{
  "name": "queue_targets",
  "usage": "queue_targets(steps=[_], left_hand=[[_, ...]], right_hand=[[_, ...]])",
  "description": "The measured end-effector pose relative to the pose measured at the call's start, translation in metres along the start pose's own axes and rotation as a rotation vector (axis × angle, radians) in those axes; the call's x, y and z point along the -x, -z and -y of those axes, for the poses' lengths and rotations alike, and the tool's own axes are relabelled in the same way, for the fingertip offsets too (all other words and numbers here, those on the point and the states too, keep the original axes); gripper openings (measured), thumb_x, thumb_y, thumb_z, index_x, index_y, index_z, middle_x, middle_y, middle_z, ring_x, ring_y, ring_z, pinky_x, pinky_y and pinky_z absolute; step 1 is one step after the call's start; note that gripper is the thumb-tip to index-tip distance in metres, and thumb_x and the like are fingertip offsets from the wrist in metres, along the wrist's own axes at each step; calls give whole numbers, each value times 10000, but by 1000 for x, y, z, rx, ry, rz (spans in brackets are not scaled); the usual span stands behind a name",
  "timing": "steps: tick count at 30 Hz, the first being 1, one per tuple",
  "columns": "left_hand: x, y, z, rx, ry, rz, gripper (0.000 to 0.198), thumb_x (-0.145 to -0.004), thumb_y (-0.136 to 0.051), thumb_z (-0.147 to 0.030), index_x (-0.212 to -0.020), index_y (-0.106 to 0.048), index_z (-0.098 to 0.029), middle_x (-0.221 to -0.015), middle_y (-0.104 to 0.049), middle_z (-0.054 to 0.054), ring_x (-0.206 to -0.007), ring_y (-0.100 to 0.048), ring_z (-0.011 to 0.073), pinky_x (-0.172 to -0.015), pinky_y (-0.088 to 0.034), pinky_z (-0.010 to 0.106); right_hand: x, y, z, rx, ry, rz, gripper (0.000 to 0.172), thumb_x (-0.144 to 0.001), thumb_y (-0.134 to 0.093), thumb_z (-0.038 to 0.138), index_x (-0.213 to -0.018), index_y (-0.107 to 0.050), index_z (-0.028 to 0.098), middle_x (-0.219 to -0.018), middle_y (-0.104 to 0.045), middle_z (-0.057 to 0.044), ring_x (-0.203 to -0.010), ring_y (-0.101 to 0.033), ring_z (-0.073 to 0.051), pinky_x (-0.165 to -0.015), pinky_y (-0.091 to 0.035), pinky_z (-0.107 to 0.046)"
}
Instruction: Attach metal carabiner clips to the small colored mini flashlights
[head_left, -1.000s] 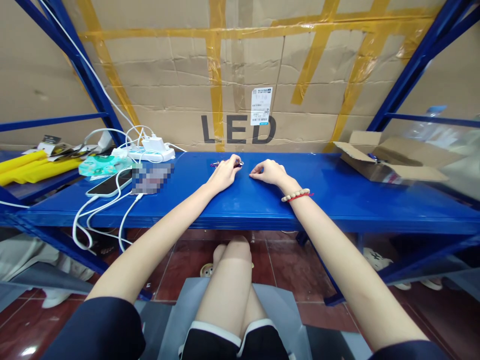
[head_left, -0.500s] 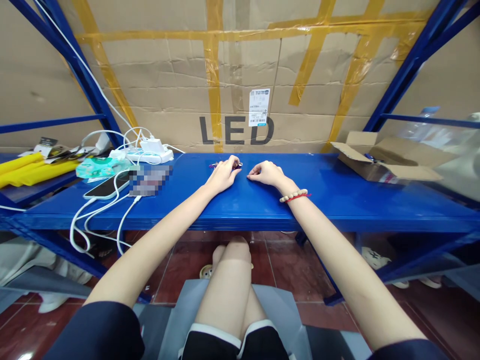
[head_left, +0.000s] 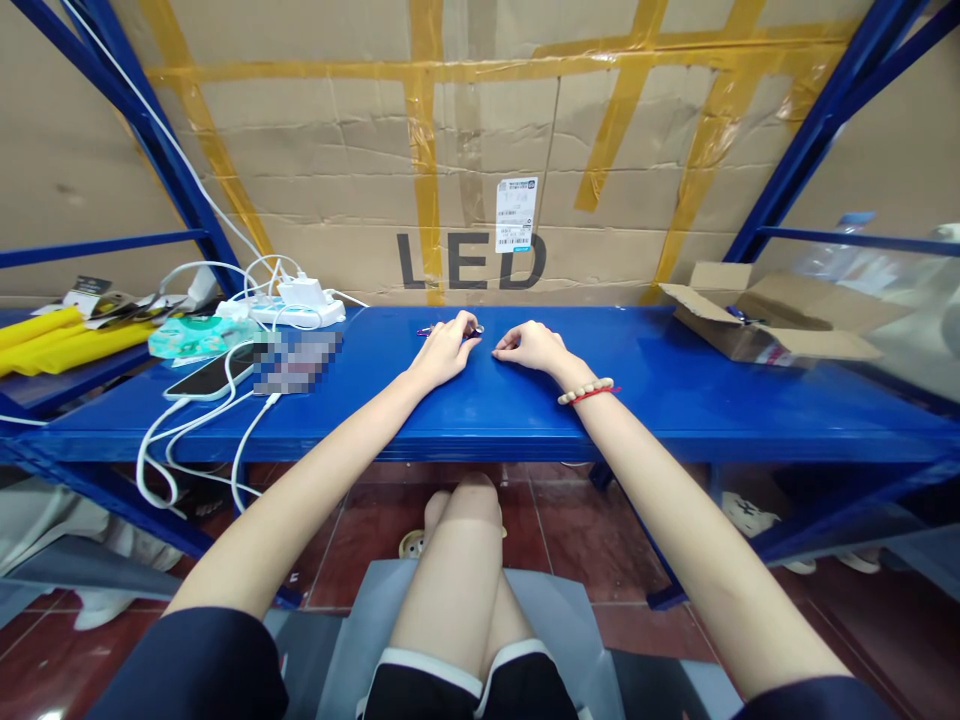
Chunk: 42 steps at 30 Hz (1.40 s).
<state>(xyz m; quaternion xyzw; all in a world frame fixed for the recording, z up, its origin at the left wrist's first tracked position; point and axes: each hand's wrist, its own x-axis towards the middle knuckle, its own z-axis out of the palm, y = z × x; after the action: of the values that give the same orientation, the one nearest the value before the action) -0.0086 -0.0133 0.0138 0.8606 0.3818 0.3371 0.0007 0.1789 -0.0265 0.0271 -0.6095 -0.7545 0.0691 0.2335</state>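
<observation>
Slim purple object [head_left: 424, 332] in left hand [head_left: 448, 349]

a slim, dark purple pen-shaped thing [head_left: 424, 331] lies crosswise in the left hand [head_left: 448, 348], its middle hidden behind that hand. a narrow end pokes out on the left, and a shiny, silvery, rounded end shows on the right, near the thumb. it sits roughly level over the far middle part of the blue table [head_left: 667, 400]; whether it touches the top cannot be told.
</observation>
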Motion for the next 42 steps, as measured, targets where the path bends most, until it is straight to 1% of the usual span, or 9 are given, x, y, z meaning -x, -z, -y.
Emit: queue_targets(steps=[10,15,22,28,36,42], left_hand=[[-1,-3,5,-12,-22,-13,158,-902,-448,-233,-1049,-474,-182,-1000,-642,83,-966,-597,227,-900,-421,393],[-1,-2,3,1,-3,-2,162,-903,-449,-233,-1058,-472,-190,-1012,-642,80,-974,-598,223,-906,-418,390],[1,2,-3,4,15,5,154,-899,-464,-231,-1047,-482,-196,-1014,-644,74,-974,-593,224,-904,-417,381],[1,1,-3,0,6,-13,139,-894,-470,-232,-1028,-481,-195,-971,-647,69,-941,-598,224,-885,-420,380],[1,1,-4,-11,8,-5,137,-895,-469,-234,-1027,-479,-196,-978,-642,70,-941,-596,222,-884,-414,374],[1,0,-2,-1,-15,-13,130,-895,-468,-230,-1017,-477,-186,-965,-640,75,-928,-596,226,-867,-417,375]], right_hand=[[0,1,1,4,-3,-9,163,-717,-667,362,-825,-737,262,-866,-725,20,-865,-653,-161,-721,-462,-251],[1,1,1,11,-4,1,141,-722,-658,349,-806,-734,265,-868,-726,24,-865,-654,-158,-732,-465,-248],[0,-1,-1,26,44,-6,145,-747,-634,344,-811,-728,255,-886,-729,16,-870,-655,-163,-722,-465,-253],[0,-1,-1,20,69,-3,146,-758,-631,341,-819,-731,254,-895,-731,14,-877,-652,-161,-731,-462,-255],[-1,-1,-2,21,73,-7,154,-759,-637,346,-835,-731,249,-910,-727,-1,-880,-649,-169,-765,-470,-275],[-1,-1,-2,26,72,-8,143,-761,-642,336,-831,-730,247,-905,-728,6,-879,-650,-166,-755,-470,-266]])
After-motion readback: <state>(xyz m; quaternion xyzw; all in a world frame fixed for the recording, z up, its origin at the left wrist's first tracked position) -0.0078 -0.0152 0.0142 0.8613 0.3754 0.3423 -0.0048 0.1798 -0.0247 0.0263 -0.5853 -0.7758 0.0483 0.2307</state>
